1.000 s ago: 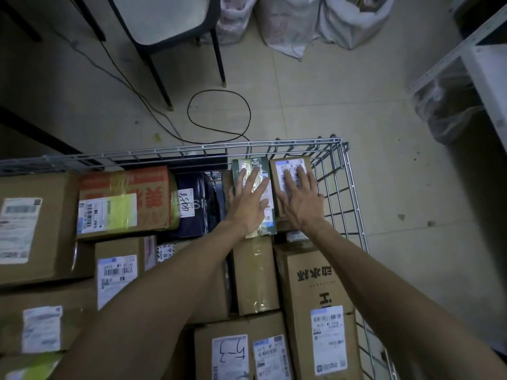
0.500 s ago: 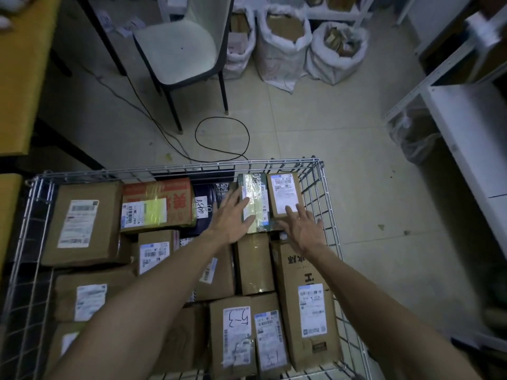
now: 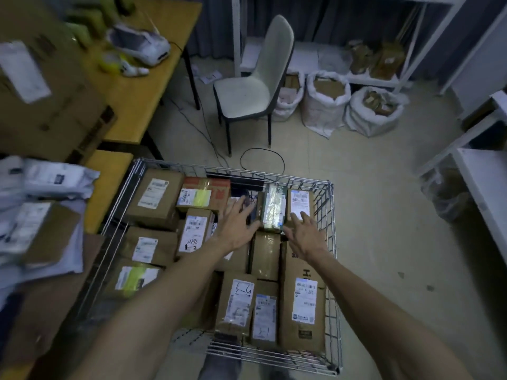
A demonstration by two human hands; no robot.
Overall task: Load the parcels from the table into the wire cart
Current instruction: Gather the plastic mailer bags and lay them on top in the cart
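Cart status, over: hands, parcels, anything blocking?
Left hand and right hand open, empty, above far boxes. Cart packed tight. Mailers wait on table. No obstruction seen.

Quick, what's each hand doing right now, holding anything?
Left hand: open, fingers straight, holding nothing.
Right hand: open, fingertips at the small labelled parcel, gripping nothing.

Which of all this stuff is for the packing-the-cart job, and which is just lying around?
For the job:
wire cart
boxes packed in it
big box and white mailer bags on the yellow table
left hand and right hand, both open over the cart's far corner

Just lying about:
chair
white sacks
black cable on the floor
white device, too blurry to name
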